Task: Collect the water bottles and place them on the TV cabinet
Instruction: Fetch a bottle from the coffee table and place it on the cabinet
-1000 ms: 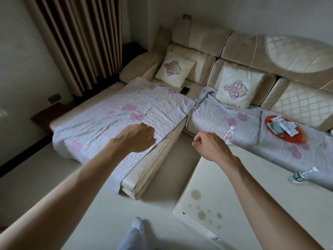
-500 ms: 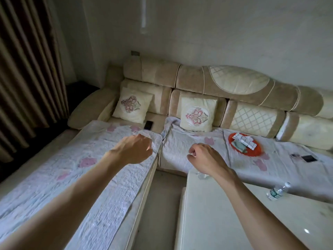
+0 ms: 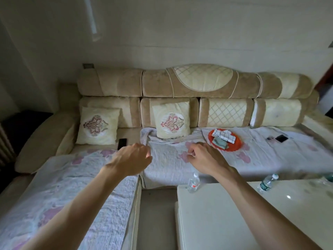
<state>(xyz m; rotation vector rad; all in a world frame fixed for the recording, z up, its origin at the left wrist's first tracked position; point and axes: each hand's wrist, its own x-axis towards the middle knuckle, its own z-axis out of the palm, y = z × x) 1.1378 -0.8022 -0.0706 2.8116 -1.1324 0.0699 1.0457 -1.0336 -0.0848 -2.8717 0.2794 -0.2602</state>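
fingers (image 3: pixel 193 149) curled, sofa (image 3: pixel 198 83), table (image 3: pixel 225 213)

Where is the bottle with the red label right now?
In the head view, the red-label bottle stands on the far left corner of the white table, just below the right hand and left of the green-label bottle.

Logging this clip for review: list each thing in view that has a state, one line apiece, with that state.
left hand: loosely curled, empty, held over the sofa
right hand: loosely curled, empty, above the table's far corner
red-label bottle: upright on the table corner, capped
green-label bottle: upright on the table, capped
table: bottles not yet collected
orange tray: on the sofa, holding folded checked cloth
dark phone: lying flat on the quilt
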